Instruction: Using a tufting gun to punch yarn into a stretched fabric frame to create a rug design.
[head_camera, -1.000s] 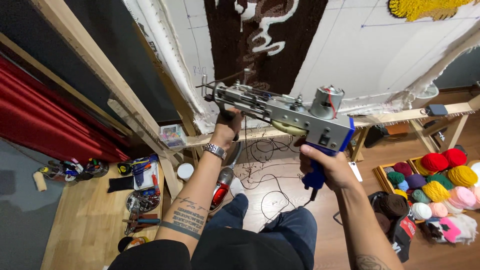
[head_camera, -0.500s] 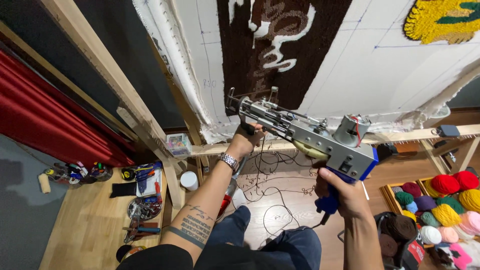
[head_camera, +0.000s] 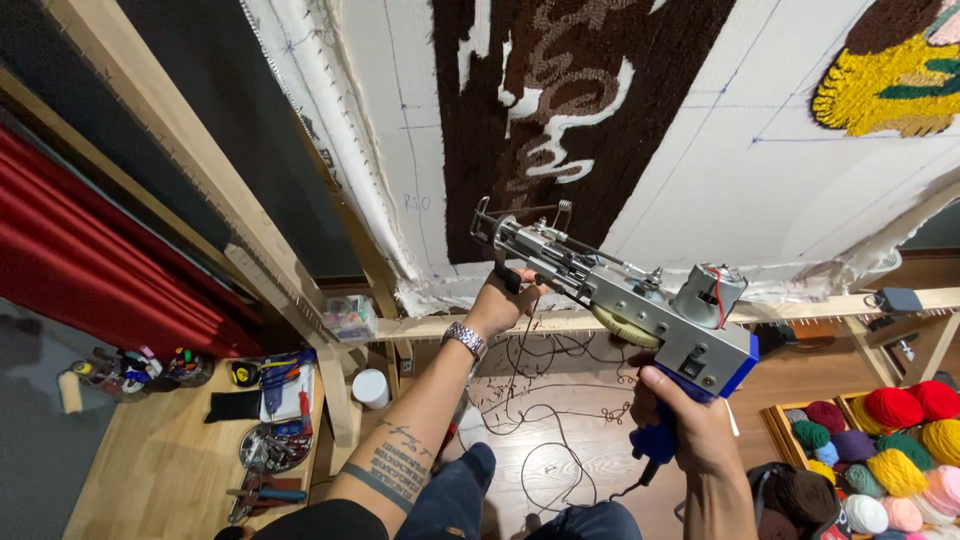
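Observation:
I hold a grey and blue tufting gun (head_camera: 640, 300) in both hands. My right hand (head_camera: 685, 425) grips its blue rear handle low at the right. My left hand (head_camera: 503, 298) is wrapped around the black front handle under the gun's barrel. The gun's needle end points up and left, close to the dark brown tufted patch (head_camera: 560, 120) on the white cloth (head_camera: 720, 190) stretched over a wooden frame (head_camera: 600, 320). A yellow tufted shape (head_camera: 885, 90) sits at the upper right of the cloth. A black cord (head_camera: 545, 460) trails from the gun down to the floor.
Several balls of coloured yarn (head_camera: 880, 450) fill a box on the floor at the right. Tools, tape and a tin (head_camera: 270, 440) lie on the wooden floor at the left, by a red curtain (head_camera: 90, 260). A white cup (head_camera: 371, 388) stands near the frame leg.
The view has tilted up and closer to the cloth. Both hands have raised the tufting gun toward the brown tufted patch.

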